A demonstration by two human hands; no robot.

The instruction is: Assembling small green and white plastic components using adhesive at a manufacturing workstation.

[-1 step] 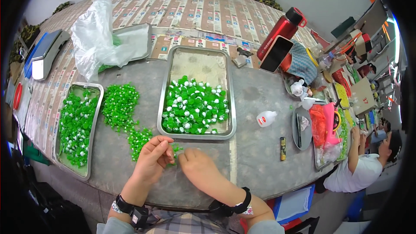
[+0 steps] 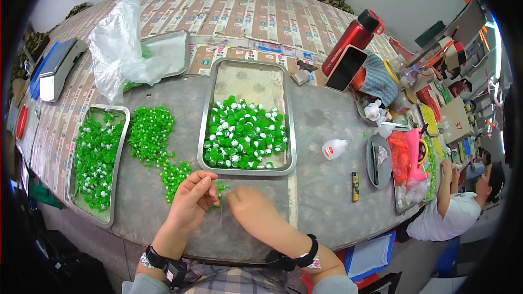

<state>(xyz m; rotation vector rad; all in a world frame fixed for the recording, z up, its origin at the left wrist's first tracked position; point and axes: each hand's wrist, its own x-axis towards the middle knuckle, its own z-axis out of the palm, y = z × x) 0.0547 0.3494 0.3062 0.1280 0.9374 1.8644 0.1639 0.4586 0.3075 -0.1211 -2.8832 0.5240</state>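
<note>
My left hand (image 2: 193, 193) is closed, its thumb pressed against the index finger. Small green bits (image 2: 222, 186) show beside its fingertips; whether any is held, I cannot make out. Just to the right, my right hand (image 2: 249, 204) has its fingers bent together and pointing down, with the tips mostly hidden. A metal tray (image 2: 291, 125) beyond the hands holds many green and white beads (image 2: 245, 136) with dark dots. Left of my hands lies a heap of small green pieces (image 2: 151, 133), with a smaller heap (image 2: 175, 179) nearer my left hand.
At far left, another tray (image 2: 121, 141) holds green and white pieces. Behind it are a plastic bag (image 2: 117, 43) and a scale (image 2: 62, 68). To the right are a white bottle (image 2: 334, 149), lighter (image 2: 355, 186), phone (image 2: 347, 68), red flask (image 2: 351, 41) and a seated person (image 2: 449, 215).
My right hand has shifted very slightly right, a little away from my left. My left hand and the trays look the same.
</note>
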